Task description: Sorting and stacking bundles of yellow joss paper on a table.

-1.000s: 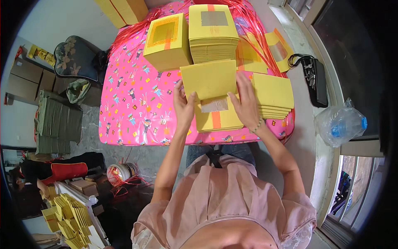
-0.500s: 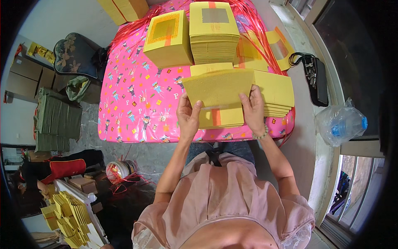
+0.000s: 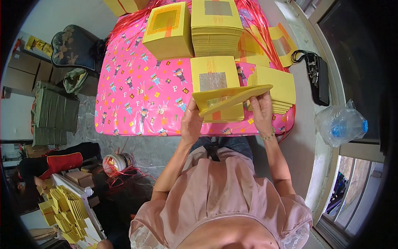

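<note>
left hand and right hand pinch a yellow paper sheaf between them, roughly parallel to the pink-covered table's front edge.

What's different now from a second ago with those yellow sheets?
The held yellow sheaf has tipped from broad face-on to nearly edge-on. The right hand, first spread along its side, now grips its right end. The left hand keeps its hold; the tall yellow stacks stay on the pink tablecloth.

left hand and right hand both gripping a yellow paper bundle, kinda tilted over the pink tablecloth, tall yellow stack sitting behind it
</note>
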The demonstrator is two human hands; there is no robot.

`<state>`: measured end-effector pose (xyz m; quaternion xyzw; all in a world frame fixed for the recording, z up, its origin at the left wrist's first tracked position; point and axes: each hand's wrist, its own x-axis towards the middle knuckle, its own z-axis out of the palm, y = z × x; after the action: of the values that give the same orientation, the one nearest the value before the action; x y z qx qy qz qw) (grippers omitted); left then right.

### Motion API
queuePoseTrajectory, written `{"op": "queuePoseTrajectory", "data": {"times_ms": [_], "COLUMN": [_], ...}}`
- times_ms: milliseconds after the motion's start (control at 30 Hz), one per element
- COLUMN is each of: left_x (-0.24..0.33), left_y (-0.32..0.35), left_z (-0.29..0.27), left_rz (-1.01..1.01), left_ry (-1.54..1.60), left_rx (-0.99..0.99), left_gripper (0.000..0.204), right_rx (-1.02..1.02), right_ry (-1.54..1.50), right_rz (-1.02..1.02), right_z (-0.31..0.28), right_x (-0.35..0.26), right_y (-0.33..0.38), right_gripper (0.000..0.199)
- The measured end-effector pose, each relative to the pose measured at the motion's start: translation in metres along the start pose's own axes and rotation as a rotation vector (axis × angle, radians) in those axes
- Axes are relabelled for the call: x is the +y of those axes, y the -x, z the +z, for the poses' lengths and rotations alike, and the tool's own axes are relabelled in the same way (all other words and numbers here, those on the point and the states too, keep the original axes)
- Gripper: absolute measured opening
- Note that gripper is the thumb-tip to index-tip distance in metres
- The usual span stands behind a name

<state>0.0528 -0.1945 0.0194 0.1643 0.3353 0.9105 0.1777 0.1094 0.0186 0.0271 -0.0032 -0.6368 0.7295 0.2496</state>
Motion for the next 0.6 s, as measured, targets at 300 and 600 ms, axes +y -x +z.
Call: {"op": "queuePoseTrajectory", "data": {"times_ms": [300,600], "left_x": [0.003,-0.004], "left_y": [-0.006,-0.008], "left_z": [0.001,-0.007], "left_rz": [-0.38,-0.357], "left_ry": [-0.227,-0.344], "left_rx": [0.073,0.019], "left_gripper": [0.04,0.026], "right_rx": [-0.007,0.037], "right_ry": [-0.089,0.048], "right_rz": [0.017,0.034], "right_z": [-0.006,-0.007], "right_x": [0.0,-0.001], "right_y": [0.008,0.005], "right_gripper": [0.028,0.026]}}
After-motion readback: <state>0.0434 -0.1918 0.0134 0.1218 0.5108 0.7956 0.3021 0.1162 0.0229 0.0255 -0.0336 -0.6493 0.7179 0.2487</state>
